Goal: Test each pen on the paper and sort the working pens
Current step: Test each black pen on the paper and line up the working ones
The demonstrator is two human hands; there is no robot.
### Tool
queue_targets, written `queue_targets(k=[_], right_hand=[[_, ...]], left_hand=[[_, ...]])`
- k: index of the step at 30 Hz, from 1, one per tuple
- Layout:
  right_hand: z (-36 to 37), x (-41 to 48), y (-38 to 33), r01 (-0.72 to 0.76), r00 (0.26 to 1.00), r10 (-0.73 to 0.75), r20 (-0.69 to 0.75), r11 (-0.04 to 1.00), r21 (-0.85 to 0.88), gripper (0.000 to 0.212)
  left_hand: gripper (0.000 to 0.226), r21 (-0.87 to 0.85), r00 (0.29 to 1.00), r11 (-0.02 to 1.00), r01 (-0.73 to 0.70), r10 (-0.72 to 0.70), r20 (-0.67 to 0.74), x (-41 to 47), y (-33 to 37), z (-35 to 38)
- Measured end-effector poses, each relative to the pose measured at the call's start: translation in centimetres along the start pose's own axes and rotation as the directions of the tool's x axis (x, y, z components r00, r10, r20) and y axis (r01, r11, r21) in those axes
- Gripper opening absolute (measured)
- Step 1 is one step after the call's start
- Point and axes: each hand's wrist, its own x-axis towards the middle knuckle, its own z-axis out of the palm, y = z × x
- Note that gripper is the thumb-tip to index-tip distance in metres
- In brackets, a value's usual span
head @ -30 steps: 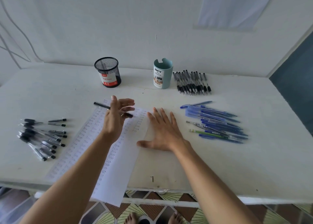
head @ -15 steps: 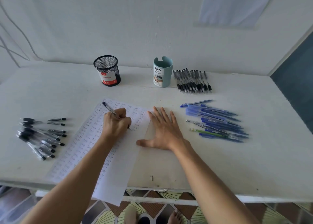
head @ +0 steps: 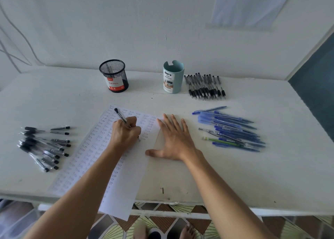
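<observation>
At frame centre, the left hand point(head: 124, 133) grips a black pen point(head: 122, 118), tip on the paper point(head: 115, 166), apparently testing it. The right hand point(head: 174, 139) lies flat, fingers spread, steadying the sheet's edge on the white surface point(head: 235, 175).

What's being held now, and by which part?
The left hand grips a pen low on its barrel, near the tip. The right hand lies flat, holding nothing.
</observation>
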Motion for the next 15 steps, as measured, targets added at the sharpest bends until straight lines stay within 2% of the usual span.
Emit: queue_targets(k=[9, 15], right_hand=[[-0.15, -0.10, -0.12, -0.001, 1.000, 0.001, 0.001, 1.000, 0.001, 0.125], [-0.31, -0.15, -0.16, 0.001, 1.000, -0.001, 0.003, 1.000, 0.000, 0.124]], left_hand=[[0.039, -0.001, 1.000, 1.000, -0.004, 0.004, 0.013, -0.08, 0.07, 0.12], [0.039, 0.006, 1.000, 1.000, -0.013, 0.013, 0.013, -0.09, 0.30, 0.13]])
